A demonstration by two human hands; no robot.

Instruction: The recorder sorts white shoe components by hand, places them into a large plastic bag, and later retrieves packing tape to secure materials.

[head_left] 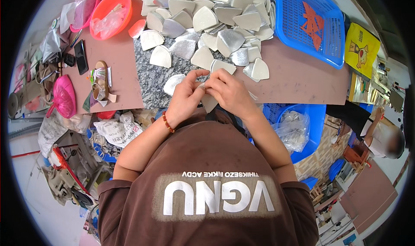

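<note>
We see the L hand (186, 92) and R hand (232, 92) close together at the table's (302, 82) near edge, fingertips pinching one pale piece (209, 102) b/w them; the fingers hide the exact grip, so we can't tell which digits press on it. It's held just in front of the chest, prob. so both hands can handle it up close. The pile (205, 19) of similar pale & silver pieces sits straight ahead, partly on a speckled slab (151, 88), prob. for quick reach. Sandal (100, 79) & phone (81, 57) lie off to the left, we'd guess out of the way; the blue basket (335, 38) holds orange-red cutouts (313, 25), apart from the pile.

Count: 2 hands, 1 held piece, 1 slab, 1 sandal, 1 phone, 1 basket on the table. Pile: dozens, too overlapped for us to count; cutouts ditto.
</note>
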